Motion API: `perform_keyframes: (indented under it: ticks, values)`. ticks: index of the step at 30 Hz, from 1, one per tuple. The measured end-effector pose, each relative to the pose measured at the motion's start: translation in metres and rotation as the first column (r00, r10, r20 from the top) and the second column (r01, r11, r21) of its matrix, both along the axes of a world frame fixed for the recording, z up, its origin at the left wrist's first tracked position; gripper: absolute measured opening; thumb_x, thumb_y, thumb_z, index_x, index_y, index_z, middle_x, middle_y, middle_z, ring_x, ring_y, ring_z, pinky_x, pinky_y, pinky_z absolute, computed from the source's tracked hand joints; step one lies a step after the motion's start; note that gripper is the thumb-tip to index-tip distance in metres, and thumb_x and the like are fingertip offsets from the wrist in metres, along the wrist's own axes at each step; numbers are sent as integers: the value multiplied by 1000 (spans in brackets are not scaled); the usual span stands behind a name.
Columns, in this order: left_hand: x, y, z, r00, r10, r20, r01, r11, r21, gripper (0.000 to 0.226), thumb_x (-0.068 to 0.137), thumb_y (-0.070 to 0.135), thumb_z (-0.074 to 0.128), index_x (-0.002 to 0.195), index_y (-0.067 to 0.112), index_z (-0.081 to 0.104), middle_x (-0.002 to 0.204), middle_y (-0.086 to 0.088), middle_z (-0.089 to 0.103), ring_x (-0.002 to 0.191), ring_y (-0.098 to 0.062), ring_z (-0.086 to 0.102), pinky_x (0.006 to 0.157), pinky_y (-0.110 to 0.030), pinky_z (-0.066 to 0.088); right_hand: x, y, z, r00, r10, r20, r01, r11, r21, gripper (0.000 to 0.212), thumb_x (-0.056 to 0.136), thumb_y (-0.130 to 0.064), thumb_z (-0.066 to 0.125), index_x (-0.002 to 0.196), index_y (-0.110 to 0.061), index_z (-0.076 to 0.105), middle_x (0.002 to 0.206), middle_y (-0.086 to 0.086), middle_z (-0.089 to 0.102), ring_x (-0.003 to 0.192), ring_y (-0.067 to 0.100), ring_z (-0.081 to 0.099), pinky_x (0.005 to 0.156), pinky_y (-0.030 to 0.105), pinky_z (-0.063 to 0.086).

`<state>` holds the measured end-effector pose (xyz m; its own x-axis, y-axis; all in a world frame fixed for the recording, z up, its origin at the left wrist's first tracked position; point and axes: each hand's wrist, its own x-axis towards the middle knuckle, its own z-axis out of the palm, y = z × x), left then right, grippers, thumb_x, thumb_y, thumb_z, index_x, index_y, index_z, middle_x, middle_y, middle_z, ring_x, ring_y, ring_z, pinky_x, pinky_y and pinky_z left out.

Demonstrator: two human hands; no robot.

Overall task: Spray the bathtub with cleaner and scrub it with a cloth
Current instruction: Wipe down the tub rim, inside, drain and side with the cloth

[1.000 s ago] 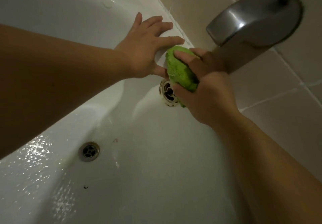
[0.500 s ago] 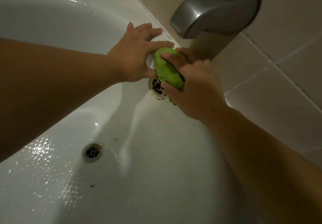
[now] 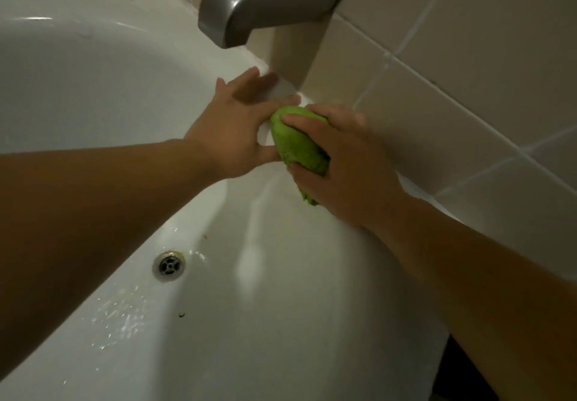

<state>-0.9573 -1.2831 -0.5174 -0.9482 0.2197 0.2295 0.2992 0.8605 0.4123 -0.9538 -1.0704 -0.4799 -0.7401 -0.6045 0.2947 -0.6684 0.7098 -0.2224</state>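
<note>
Two bare hands work the end wall of a white bathtub [image 3: 312, 291], below a grey metal spout [image 3: 268, 1] that juts from the beige tiled wall [image 3: 468, 73]. The green cloth [image 3: 298, 144], bunched into a thick wad, is pressed against the tub's wall just under the rim, directly beneath the spout. The right hand [image 3: 340, 163] is clenched around the cloth, its fingers [image 3: 301, 118] curled over the top and the thumb tucked under the lower edge. The left hand [image 3: 237, 129] lies flat on the tub just beside the cloth, fingers spread toward the rim, holding nothing; its thumb touches the wad's near edge.

Scrubbing looks well under way, though how much of the tub has been covered cannot be judged from here. Beads of liquid glisten on the tub floor near the round metal drain [image 3: 169, 265], and a small dark speck [image 3: 181, 314] sits further along the floor.

For a good result at this spot, the wad would best be kept flat to the curved wall with steady pressure, worked in short overlapping strokes into the seam where rim meets tile. The braced left hand should carry the body's weight, since the wet enamel is likely slippery. The speck and the drain's surround probably need a pass afterwards.
</note>
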Motion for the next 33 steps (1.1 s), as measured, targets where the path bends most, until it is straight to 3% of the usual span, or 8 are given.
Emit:
perform_keyframes:
  ticks: [3, 5, 11, 15, 19, 25, 28, 33]
  values:
    - [2, 2, 3, 999, 9, 50, -8, 1000, -2, 82, 84, 86, 45, 155, 45, 37, 169, -2, 24, 158, -28, 6, 124, -61, 10, 4, 11, -2, 999, -6, 44, 6, 1000, -9, 60, 87, -48, 65, 143, -30, 58, 144, -1, 54, 127, 28, 53, 108, 47, 40]
    - [4, 6, 11, 993, 17, 119, -13, 999, -37, 89, 79, 88, 42, 157, 45, 33, 171, 1, 19, 159, -26, 3, 125, -61, 13, 23, 26, 1, 990, -104, 96, 107, 994, -33, 61, 86, -51, 61, 145, -36, 54, 145, -5, 51, 126, 28, 49, 106, 50, 41]
    - [20, 36, 29, 970, -15, 242, 34, 997, -75, 94, 76, 87, 45, 158, 47, 26, 172, 3, 13, 158, -26, 6, 125, -59, 18, 90, 58, 2, 904, -389, 177, 404, 913, -59, 63, 85, -54, 57, 146, -39, 49, 143, -9, 48, 123, 21, 42, 94, 37, 37]
    - [25, 44, 33, 968, -35, 248, 63, 992, -106, 95, 74, 87, 38, 159, 46, 26, 172, 2, 11, 158, -24, 2, 124, -53, 15, 78, 60, 7, 930, -312, 196, 325, 945, -39, 61, 87, -55, 57, 146, -39, 50, 145, -8, 49, 125, 25, 44, 104, 48, 40]
    - [29, 50, 39, 956, -43, 289, 79, 990, -114, 93, 77, 84, 45, 159, 46, 24, 172, 2, 9, 158, -21, -1, 126, -48, 9, 66, 80, 4, 935, -269, 232, 290, 955, -59, 60, 91, -57, 53, 148, -38, 49, 148, -7, 48, 130, 27, 44, 109, 53, 39]
    - [52, 67, 40, 942, -82, 325, 111, 991, -71, 75, 91, 73, 46, 159, 48, 24, 173, 4, 6, 159, -17, -5, 126, -53, 1, 139, 99, 7, 788, -580, 205, 602, 797, -60, 60, 87, -55, 51, 145, -38, 49, 140, -5, 49, 121, 23, 43, 103, 46, 40]
    - [62, 76, 45, 931, -85, 355, 123, 989, -86, 73, 94, 69, 47, 159, 47, 23, 173, 5, 4, 158, -16, -6, 126, -52, -1, 155, 95, 11, 799, -564, 208, 574, 819, 13, 60, 88, -57, 48, 145, -39, 46, 141, -5, 46, 124, 23, 41, 104, 45, 38]
    - [77, 89, 46, 928, -98, 359, 137, 987, -86, 73, 96, 69, 45, 160, 45, 21, 173, 5, 3, 158, -16, -5, 126, -52, 1, 107, 124, 13, 902, -356, 244, 366, 931, 6, 61, 90, -58, 52, 147, -36, 50, 145, 1, 51, 131, 29, 46, 113, 52, 35]
